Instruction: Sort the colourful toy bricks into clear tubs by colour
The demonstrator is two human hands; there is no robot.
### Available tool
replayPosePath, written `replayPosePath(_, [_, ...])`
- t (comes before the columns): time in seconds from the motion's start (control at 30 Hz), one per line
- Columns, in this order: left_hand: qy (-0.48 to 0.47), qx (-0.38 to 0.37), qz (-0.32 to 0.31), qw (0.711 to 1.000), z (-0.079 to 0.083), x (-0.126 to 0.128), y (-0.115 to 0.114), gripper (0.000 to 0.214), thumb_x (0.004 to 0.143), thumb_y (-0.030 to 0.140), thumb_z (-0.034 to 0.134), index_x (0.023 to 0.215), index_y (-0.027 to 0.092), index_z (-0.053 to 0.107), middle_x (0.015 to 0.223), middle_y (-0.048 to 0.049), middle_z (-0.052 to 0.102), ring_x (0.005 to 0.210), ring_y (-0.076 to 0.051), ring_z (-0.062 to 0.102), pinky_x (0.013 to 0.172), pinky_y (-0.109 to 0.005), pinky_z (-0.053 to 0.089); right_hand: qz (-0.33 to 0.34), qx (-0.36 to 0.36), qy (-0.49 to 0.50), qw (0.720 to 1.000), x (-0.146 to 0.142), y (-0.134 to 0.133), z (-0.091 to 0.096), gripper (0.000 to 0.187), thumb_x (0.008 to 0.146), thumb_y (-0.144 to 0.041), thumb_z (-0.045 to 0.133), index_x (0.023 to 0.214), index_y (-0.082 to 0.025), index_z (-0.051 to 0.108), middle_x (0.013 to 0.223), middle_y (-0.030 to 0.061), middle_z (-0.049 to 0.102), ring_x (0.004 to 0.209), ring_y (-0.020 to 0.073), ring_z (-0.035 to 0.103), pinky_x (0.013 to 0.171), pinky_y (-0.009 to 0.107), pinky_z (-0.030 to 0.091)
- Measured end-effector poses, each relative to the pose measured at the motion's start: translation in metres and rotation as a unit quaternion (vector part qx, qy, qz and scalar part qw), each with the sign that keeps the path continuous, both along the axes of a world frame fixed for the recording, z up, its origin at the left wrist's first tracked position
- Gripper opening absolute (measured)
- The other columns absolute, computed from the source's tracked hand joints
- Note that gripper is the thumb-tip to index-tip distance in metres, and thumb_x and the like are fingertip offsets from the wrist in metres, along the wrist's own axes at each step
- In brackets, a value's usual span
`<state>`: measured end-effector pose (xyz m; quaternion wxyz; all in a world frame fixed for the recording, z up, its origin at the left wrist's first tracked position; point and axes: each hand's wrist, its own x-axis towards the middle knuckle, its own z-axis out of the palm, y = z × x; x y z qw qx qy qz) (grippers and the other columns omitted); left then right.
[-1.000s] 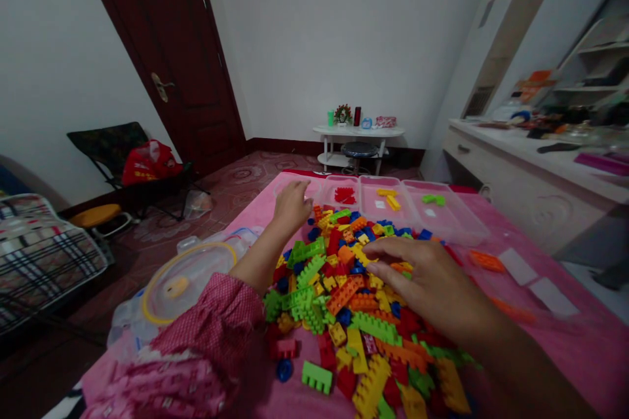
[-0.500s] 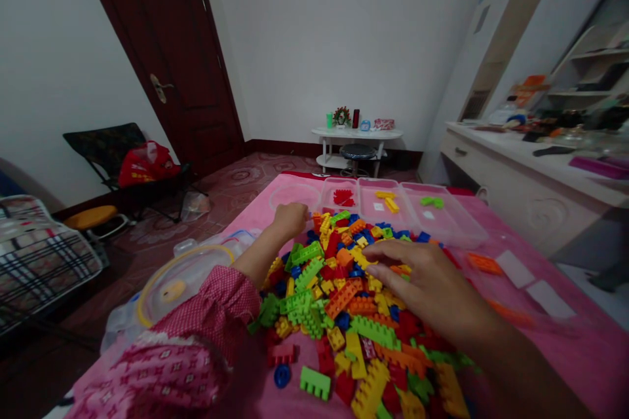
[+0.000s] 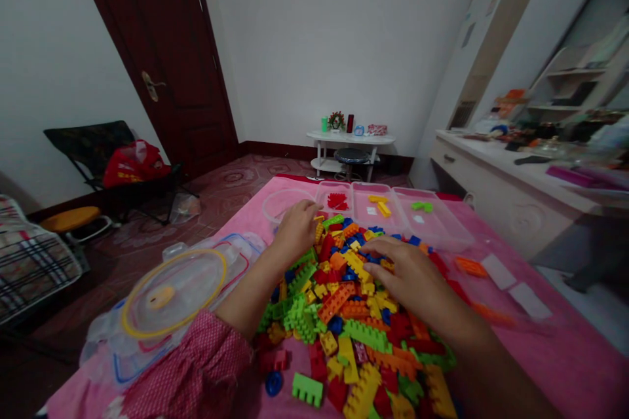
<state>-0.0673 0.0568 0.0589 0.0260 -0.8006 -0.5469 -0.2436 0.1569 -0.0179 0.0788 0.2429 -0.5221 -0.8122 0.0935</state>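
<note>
A large heap of toy building bricks [image 3: 339,301] in red, yellow, green, orange and blue covers the middle of the pink cloth. At the heap's far left edge is my left hand [image 3: 297,230], its fingers stretched out over the bricks and their tips partly hidden. My right hand [image 3: 407,272] hovers over the right side, thumb and fingers apart, with nothing visible between them. Beyond the heap stand clear plastic trays: one with red bricks [image 3: 337,201], one with yellow bricks [image 3: 380,205], one with green bricks [image 3: 421,207].
Clear lids [image 3: 179,291], one with a yellow ring, lie left of my left forearm. To the right, another clear tray [image 3: 496,304] holds orange bricks [image 3: 470,266] and white cards [image 3: 529,301]. A round clear lid [image 3: 275,200] is at the far left of the cloth.
My left hand has shifted slightly right, further over the bricks, with its fingers more extended. My right hand stays over nearly the same spot. The view has shifted a little.
</note>
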Motion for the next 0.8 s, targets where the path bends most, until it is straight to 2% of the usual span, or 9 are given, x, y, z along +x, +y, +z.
replayPosePath(0.1, [-0.044,-0.044,-0.051,0.997,0.001,0.012,-0.008,0.033,0.084,0.018,0.047,0.112,0.021,0.064,0.110,-0.0066,0.066,0.101,-0.019,0.060,0.090,-0.029,0.045,0.015,0.010,-0.016,1.000,-0.003,0.002,-0.011,0.041,0.077,-0.027,0.061,0.117,-0.019,0.062,0.124,0.0103,0.060,0.117,0.0262,0.053,0.101,0.044,0.040])
replayPosePath(0.2, [-0.071,-0.076,-0.084,0.991,-0.005,0.019,-0.009,0.037,0.082,0.019,0.051,0.117,0.020,0.063,0.113,-0.0073,0.066,0.104,-0.020,0.059,0.092,-0.030,0.044,0.023,0.030,-0.020,0.999,-0.006,0.005,-0.024,0.066,0.075,-0.040,0.065,0.135,-0.021,0.047,0.144,0.0120,0.041,0.132,0.0289,0.036,0.108,0.048,0.031])
replayPosePath(0.27, [-0.086,-0.091,-0.113,0.986,-0.009,0.021,-0.010,0.036,0.082,0.019,0.052,0.116,0.021,0.064,0.112,-0.0068,0.066,0.104,-0.019,0.059,0.093,-0.030,0.043,0.018,0.035,-0.013,0.999,-0.007,0.010,-0.032,0.068,0.079,-0.048,0.059,0.139,-0.022,0.041,0.149,0.0120,0.032,0.137,0.0284,0.027,0.110,0.049,0.027])
replayPosePath(0.33, [-0.086,-0.113,-0.132,0.981,-0.010,0.021,-0.013,0.028,0.081,0.022,0.055,0.104,0.021,0.069,0.104,-0.0061,0.068,0.099,-0.020,0.060,0.091,-0.030,0.044,0.006,0.030,0.002,1.000,-0.007,0.017,-0.038,0.061,0.086,-0.049,0.048,0.140,-0.021,0.040,0.150,0.0124,0.030,0.138,0.0269,0.025,0.110,0.049,0.026])
replayPosePath(0.4, [-0.068,-0.125,-0.142,0.979,-0.006,0.021,-0.018,0.022,0.077,0.029,0.061,0.095,0.021,0.072,0.098,-0.0062,0.068,0.095,-0.021,0.060,0.088,-0.030,0.045,-0.005,0.023,0.014,1.000,-0.006,0.026,-0.043,0.056,0.091,-0.046,0.040,0.139,-0.018,0.040,0.149,0.0134,0.031,0.138,0.0259,0.025,0.111,0.048,0.025])
replayPosePath(0.5, [-0.009,-0.137,-0.156,0.978,0.001,0.022,-0.025,0.026,0.068,0.038,0.070,0.089,0.022,0.073,0.100,-0.0074,0.064,0.097,-0.023,0.057,0.085,-0.031,0.044,-0.009,0.027,0.011,1.000,-0.007,0.039,-0.045,0.052,0.093,-0.038,0.036,0.139,-0.014,0.039,0.148,0.0148,0.032,0.138,0.0250,0.026,0.113,0.047,0.023])
replayPosePath(0.63, [0.030,-0.170,-0.138,0.975,0.000,0.022,-0.027,0.021,0.065,0.033,0.073,0.083,0.022,0.073,0.098,-0.0071,0.062,0.095,-0.023,0.057,0.083,-0.030,0.044,0.012,0.044,-0.021,0.999,-0.014,0.049,-0.047,0.051,0.091,-0.024,0.037,0.141,-0.019,0.037,0.148,0.0110,0.033,0.138,0.0243,0.024,0.112,0.047,0.022])
replayPosePath(0.7, [0.020,-0.172,-0.113,0.978,-0.002,0.022,-0.027,0.019,0.065,0.029,0.072,0.082,0.022,0.073,0.098,-0.0072,0.062,0.096,-0.023,0.057,0.085,-0.030,0.044,0.021,0.042,-0.035,0.998,-0.017,0.051,-0.049,0.049,0.088,-0.019,0.038,0.137,-0.019,0.042,0.144,0.0109,0.039,0.134,0.0242,0.031,0.110,0.046,0.026])
replayPosePath(0.8, [-0.003,-0.162,-0.098,0.982,-0.001,0.020,-0.027,0.015,0.064,0.028,0.072,0.077,0.020,0.073,0.099,-0.0076,0.063,0.096,-0.022,0.057,0.084,-0.029,0.044,0.007,0.034,-0.041,0.999,-0.020,0.051,-0.052,0.046,0.084,-0.012,0.042,0.128,-0.016,0.053,0.124,0.0129,0.055,0.116,0.0224,0.048,0.100,0.039,0.037])
